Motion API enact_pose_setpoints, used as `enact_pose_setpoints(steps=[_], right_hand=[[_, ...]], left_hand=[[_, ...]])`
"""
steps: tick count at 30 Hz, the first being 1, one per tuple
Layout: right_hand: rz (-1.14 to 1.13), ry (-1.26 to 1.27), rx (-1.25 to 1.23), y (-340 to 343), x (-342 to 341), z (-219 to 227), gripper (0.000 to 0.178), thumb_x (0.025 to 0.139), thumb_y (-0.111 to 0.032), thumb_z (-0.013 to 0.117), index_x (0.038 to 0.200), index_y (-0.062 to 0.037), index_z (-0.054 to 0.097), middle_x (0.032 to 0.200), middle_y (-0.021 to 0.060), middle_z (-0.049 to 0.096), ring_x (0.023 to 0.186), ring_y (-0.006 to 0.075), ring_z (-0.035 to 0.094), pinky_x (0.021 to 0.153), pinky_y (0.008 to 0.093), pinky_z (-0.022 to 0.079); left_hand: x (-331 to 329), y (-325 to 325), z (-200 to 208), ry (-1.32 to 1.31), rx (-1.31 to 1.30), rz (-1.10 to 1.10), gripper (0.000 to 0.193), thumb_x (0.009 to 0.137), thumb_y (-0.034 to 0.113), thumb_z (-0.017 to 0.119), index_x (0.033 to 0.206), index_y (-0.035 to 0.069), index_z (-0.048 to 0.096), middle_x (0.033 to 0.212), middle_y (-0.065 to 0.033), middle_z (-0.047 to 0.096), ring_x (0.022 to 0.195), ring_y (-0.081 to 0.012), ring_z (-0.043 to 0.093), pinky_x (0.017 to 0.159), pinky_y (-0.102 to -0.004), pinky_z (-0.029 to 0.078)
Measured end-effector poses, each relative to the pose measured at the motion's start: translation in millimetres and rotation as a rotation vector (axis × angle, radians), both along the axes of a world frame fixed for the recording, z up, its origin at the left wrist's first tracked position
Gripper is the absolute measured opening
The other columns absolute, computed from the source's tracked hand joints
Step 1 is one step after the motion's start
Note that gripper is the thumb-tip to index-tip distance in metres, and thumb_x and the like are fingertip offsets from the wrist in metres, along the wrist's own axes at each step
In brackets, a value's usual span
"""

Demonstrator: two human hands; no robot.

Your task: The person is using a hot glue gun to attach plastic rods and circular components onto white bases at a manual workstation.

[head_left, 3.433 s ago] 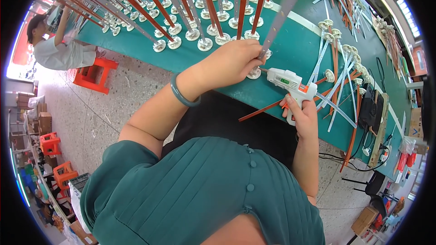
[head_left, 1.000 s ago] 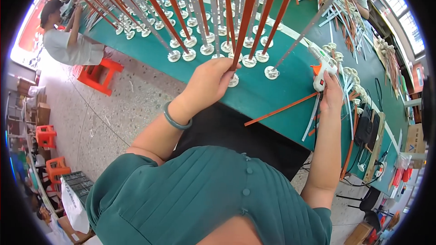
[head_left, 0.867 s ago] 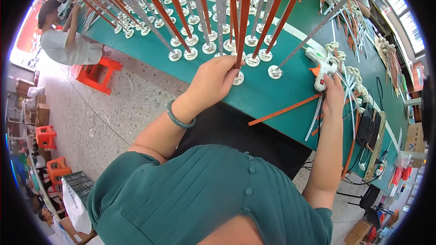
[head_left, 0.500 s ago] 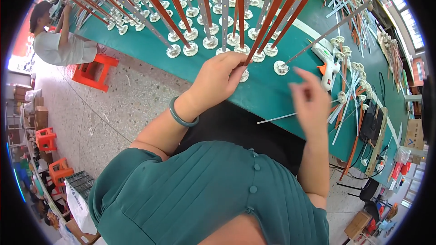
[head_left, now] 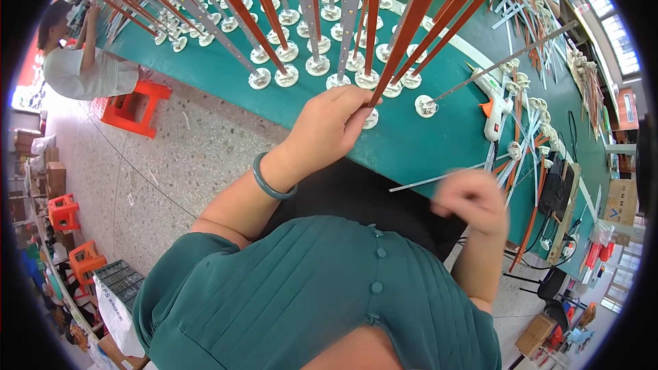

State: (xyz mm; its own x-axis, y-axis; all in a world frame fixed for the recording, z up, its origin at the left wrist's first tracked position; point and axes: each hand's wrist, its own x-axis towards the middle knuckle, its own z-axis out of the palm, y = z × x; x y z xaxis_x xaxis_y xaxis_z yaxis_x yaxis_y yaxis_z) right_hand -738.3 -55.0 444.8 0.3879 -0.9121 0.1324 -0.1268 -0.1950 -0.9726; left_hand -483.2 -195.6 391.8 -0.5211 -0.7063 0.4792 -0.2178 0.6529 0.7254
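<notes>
My left hand (head_left: 322, 127) is closed round the lower part of a brown strip (head_left: 404, 31). The strip rises steeply from beside a round white base (head_left: 370, 118), partly hidden by my fingers. My right hand (head_left: 474, 200) is blurred over the table's near edge, its fingers curled in and nothing visible in them. Close to it lies a thin pale strip (head_left: 418, 182). Farther up, a single white base (head_left: 426, 106) carries a thin leaning strip (head_left: 507, 58). Many more upright brown strips and grey strips with small lights stand on white bases (head_left: 286, 75) beyond my left hand.
A white glue gun (head_left: 495, 116) with an orange trigger lies on the green table (head_left: 418, 144), at right. Beside it are a heap of strips with bases (head_left: 538, 113) and a black box (head_left: 554, 195) with cables. At far left, a person (head_left: 86, 62) sits on a red stool (head_left: 140, 106).
My right hand has dropped toward me, away from the lone base, and its fingers have curled in. My left hand keeps its hold on the brown strip. The view has shifted slightly.
</notes>
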Motion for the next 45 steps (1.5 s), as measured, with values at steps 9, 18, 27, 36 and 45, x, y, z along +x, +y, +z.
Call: enact_pose_setpoints(steps=[9,18,27,36,45], right_hand=[[-0.908,-0.655,-0.252,50.3,-73.2,1.4,0.013,0.092,-0.003,0.060,0.081,-0.0045,0.053,0.075,0.0029,0.049,0.064,0.0115,0.049,0.062,0.0267,0.041],[-0.647,0.506,-0.229,-58.0,60.1,-33.5,0.026,0.086,-0.002,0.069,0.112,-0.0033,0.063,0.077,0.0060,0.063,0.066,0.0156,0.064,0.061,0.0274,0.050],[-0.606,1.094,-0.328,-106.3,79.0,-53.5,0.038,0.092,-0.015,0.062,0.129,-0.0099,0.053,0.085,0.0113,0.069,0.071,0.0317,0.068,0.059,0.0413,0.053],[-0.602,0.952,-0.510,-93.9,75.0,-65.5,0.009,0.089,-0.010,0.065,0.096,-0.0072,0.062,0.082,0.0080,0.067,0.073,0.0293,0.066,0.060,0.0368,0.052],[-0.708,0.527,-0.697,-95.0,81.8,-49.0,0.012,0.084,0.003,0.069,0.094,-0.0023,0.065,0.088,0.0108,0.067,0.075,0.0234,0.066,0.066,0.0299,0.052]], left_hand=[[-8.3,-4.0,-7.3,0.042,-0.049,0.011,0.018,0.085,-0.003,0.065,0.103,0.000,0.065,0.091,-0.0132,0.067,0.082,-0.0304,0.067,0.070,-0.0363,0.054],[-16.8,-5.6,-12.2,0.062,-0.081,0.083,0.022,0.085,-0.002,0.064,0.107,0.001,0.065,0.094,-0.0141,0.067,0.083,-0.0306,0.066,0.071,-0.0367,0.054],[-9.8,-1.6,-9.0,0.062,-0.105,0.087,0.021,0.084,-0.003,0.065,0.104,0.001,0.066,0.090,-0.0135,0.066,0.082,-0.0310,0.066,0.069,-0.0373,0.053],[-7.9,-6.8,-10.5,0.076,-0.089,0.079,0.019,0.085,-0.003,0.065,0.103,0.001,0.066,0.091,-0.0137,0.067,0.081,-0.0313,0.066,0.068,-0.0368,0.053],[-8.4,-7.8,-8.9,0.080,-0.100,0.086,0.017,0.085,-0.004,0.065,0.101,0.001,0.068,0.089,-0.0125,0.067,0.079,-0.0272,0.068,0.068,-0.0330,0.054]])
